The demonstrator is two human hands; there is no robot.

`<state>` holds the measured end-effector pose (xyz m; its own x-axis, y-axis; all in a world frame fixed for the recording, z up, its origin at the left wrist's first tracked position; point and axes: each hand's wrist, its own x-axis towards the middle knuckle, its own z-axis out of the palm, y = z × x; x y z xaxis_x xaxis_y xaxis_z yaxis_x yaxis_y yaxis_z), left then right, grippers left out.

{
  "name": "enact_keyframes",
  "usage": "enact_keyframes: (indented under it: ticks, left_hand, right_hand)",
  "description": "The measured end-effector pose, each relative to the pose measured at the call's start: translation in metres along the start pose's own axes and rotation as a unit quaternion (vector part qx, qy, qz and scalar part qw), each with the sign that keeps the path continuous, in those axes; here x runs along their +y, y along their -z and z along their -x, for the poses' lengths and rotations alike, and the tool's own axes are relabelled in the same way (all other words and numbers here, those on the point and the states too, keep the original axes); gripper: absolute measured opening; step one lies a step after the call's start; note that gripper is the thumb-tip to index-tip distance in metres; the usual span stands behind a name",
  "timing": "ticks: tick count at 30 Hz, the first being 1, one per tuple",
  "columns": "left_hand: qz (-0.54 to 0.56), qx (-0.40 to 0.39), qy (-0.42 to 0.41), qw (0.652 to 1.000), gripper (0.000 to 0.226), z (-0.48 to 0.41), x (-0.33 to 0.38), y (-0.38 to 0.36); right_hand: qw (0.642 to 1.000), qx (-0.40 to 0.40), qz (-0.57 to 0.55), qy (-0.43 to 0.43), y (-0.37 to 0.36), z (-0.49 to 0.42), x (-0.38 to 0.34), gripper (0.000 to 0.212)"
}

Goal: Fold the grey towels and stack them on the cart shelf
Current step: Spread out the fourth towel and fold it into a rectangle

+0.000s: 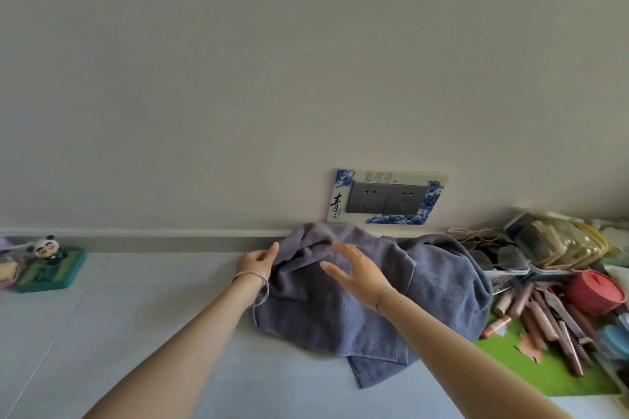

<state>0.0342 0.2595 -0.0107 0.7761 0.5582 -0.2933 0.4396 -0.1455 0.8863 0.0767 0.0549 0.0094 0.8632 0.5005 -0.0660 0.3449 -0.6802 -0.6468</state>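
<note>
Grey towel [340, 316] crumpled in a heap just below the double wall socket [386, 197]. Pinched at its left edge by the left hand [257, 264]; right hand [357, 274] over its middle, fingers spread, contact unclear.

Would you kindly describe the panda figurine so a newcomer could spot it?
Follow the grey strip at the foot of the wall to the far left. There a small panda figurine stands on a green base. Nothing else nearby is black and white.

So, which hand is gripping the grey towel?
The left hand, pinching the grey towel at its left edge; the right hand is open, fingers spread, gripping nothing.
</note>
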Motion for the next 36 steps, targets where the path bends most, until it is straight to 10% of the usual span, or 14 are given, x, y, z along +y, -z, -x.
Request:
enact_keyframes:
  ticks: [7, 15, 36]
  left_hand:
    - [0.094, -0.033, -0.199, 0.975, 0.034, 0.025, 0.065, 0.038]
    - [0.063, -0.223, -0.337, 0.913, 0.032, 0.093, 0.163, 0.125]
    - [0.05, -0.195, -0.496, 0.845, 0.028, 0.255, 0.26, 0.325]
  right_hand:
    - [0.995, -0.02, -0.064, 0.075, 0.036, -0.006, -0.071, 0.077]
    - [0.959, -0.159, -0.218, 0.086, 0.096, 0.027, -0.175, 0.049]
    - [0.953, -0.072, -0.205, 0.213, 0.219, 0.199, -0.339, 0.06]
